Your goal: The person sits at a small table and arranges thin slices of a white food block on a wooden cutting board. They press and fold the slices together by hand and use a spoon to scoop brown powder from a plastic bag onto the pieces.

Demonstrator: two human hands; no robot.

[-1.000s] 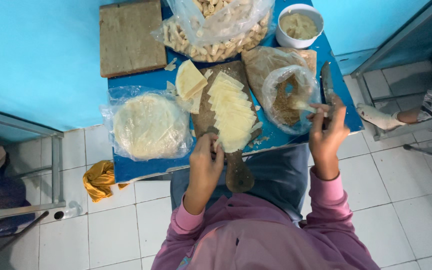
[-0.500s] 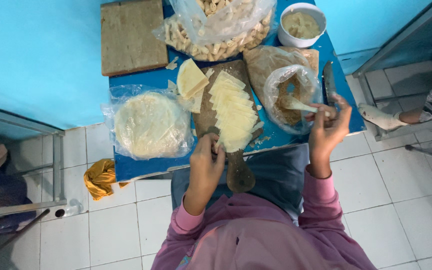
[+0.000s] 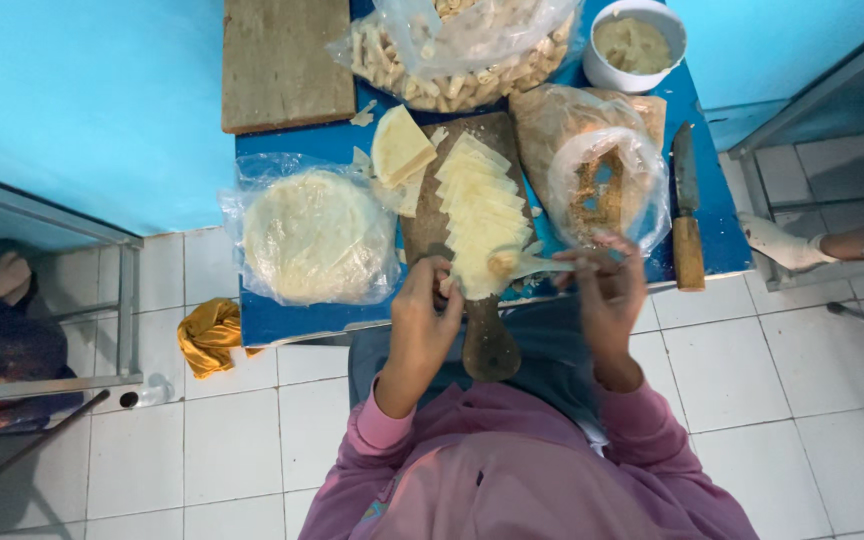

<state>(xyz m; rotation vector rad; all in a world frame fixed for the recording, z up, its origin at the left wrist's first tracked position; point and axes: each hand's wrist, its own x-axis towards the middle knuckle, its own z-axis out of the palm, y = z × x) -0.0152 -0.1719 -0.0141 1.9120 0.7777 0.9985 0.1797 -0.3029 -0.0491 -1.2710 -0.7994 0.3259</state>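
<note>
My left hand [image 3: 422,315] pinches the near end of a pale yellow wrapper sheet [image 3: 479,262] from a fanned stack [image 3: 477,200] on a dark wooden paddle board [image 3: 489,345]. My right hand [image 3: 604,290], blurred, grips a spoon [image 3: 544,265]. The spoon's tip carries a small lump of filling [image 3: 501,264] over the nearest sheet. Just beyond the right hand stands an open plastic bag of brown filling [image 3: 602,185].
On the small blue table [image 3: 717,235]: round wrappers in a plastic bag [image 3: 312,235], a bag of rolled pieces [image 3: 462,50], a white bowl [image 3: 637,40], a knife [image 3: 687,215], a square wooden board [image 3: 282,60]. A yellow cloth [image 3: 207,335] lies on the tiled floor; another person's foot [image 3: 787,245] at right.
My right hand has come left from the filling bag to the wrapper stack, bringing the spoon with a lump of filling. My left hand stayed on the near sheet.
</note>
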